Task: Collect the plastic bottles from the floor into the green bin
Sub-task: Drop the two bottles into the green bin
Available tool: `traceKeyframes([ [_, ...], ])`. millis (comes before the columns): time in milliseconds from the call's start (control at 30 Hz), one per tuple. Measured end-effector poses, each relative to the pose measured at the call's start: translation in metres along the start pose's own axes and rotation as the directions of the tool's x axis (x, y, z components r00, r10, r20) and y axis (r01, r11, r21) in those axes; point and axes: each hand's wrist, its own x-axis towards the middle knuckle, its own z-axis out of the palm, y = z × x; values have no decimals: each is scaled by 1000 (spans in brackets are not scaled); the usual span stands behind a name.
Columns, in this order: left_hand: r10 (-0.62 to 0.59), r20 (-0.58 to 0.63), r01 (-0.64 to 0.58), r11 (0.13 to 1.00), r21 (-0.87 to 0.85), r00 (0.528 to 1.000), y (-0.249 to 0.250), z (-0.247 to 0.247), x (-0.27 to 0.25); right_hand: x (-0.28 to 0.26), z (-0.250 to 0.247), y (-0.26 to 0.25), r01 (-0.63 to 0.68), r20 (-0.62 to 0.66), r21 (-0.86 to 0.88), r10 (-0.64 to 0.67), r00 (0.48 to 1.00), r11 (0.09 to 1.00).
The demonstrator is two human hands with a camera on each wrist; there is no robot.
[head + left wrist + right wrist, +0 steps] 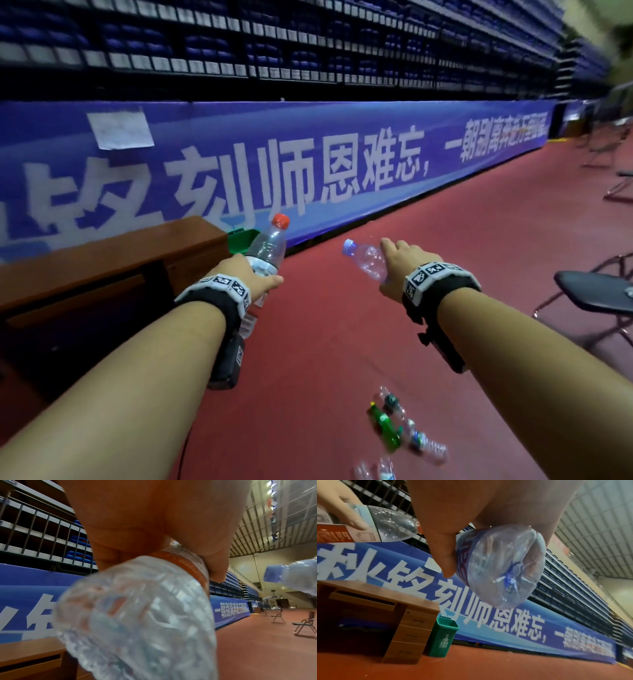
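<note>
My left hand [255, 274] gripped a clear, red-capped bottle [269, 245]; my right hand [406, 265] clutched a blue-capped bottle [364, 257]; their labels were unreadable.

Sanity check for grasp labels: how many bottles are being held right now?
2: red-capped bottle in left hand; blue-capped bottle in right hand. More lie on the floor.

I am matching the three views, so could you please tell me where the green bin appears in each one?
Head: green bin, left of centre, mostly hidden behind the red-capped bottle.
Left wrist: not in view.
Right wrist: lower centre-left, beside the wooden desk.
Shared landmark: blue banner.
</note>
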Motion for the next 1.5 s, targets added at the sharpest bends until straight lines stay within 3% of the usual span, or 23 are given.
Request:
traceKeyframes([
  [267, -141, -73, 145, 988, 50, 987, -14, 14, 137, 157, 32, -45, 181, 4, -19, -181, 983, 983],
  [600, -155, -151, 156, 988, -6, 976, -34, 0, 401, 416, 57, -89, 129, -35, 85, -126, 991, 988],
  [933, -232, -105, 233, 973, -7, 967, -66, 53, 617, 633, 137, -140, 177, 15, 100, -179, 984, 979],
  [1167, -255, -158, 256, 967, -15, 954, -80, 27, 790, 835, 165, -177, 224, -27, 105, -222, 975, 969],
  [1300, -296, -221, 285, 955, -80, 929, -97, 5, 877, 953, 167, -218, 249, -22, 161, -249, 968, 955],
  [1400, -348, -205, 337, 937, -91, 915, -129, 3, 937, 1024, 192, -267, 296, 17, 169, -303, 953, 940],
  [1500, -371, -226, 368, 928, -58, 901, -158, 5, 982, 1063, 214, -305, 324, 49, 190, -338, 940, 927],
])
